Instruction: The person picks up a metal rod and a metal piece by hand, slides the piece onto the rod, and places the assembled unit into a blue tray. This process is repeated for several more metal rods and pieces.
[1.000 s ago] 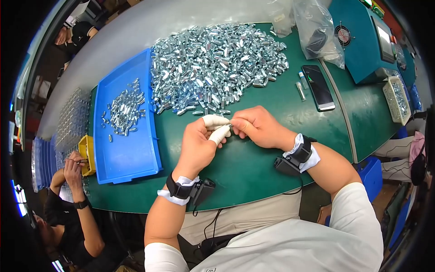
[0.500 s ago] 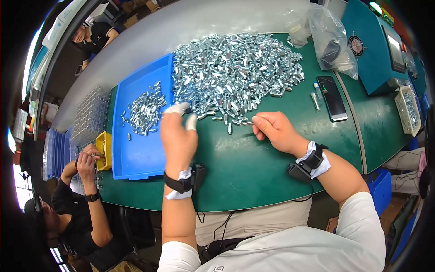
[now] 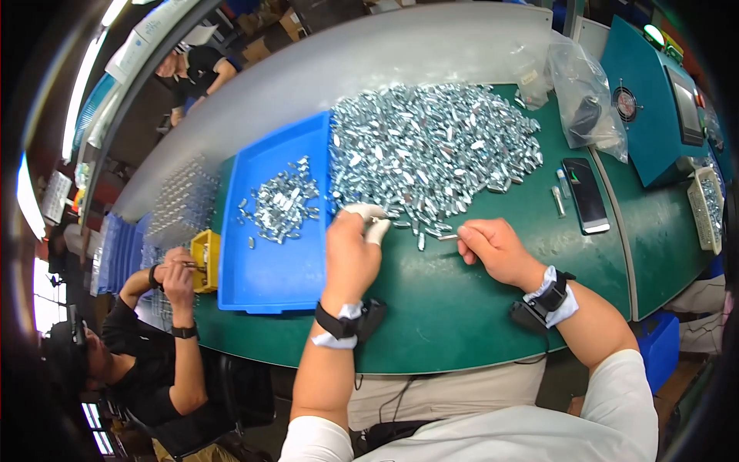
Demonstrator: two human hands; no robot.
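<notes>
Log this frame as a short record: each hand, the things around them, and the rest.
Left hand: white finger covers on; fingertips at the near edge of the metal-part pile; grip unclear
Right hand: pinching a slim metal piece
Things: blue tray left of the pile, holding a smaller heap
Rest: phone on the right; co-worker's hands by a yellow bin

Person wears a white short-sleeved fabric shirt (image 3: pixel 500 433) and light beige cloth trousers (image 3: pixel 458 391). Left wrist: black strap (image 3: pixel 334 321) over crumpled white cloth (image 3: pixel 348 312), boxy black module (image 3: pixel 372 319) on the inner side. Right wrist matches. Left hand (image 3: pixel 354 259) has off-white finger covers (image 3: pixel 378 230) on thumb and forefinger. Thin black cable (image 3: pixel 396 398) crosses trousers.
</notes>
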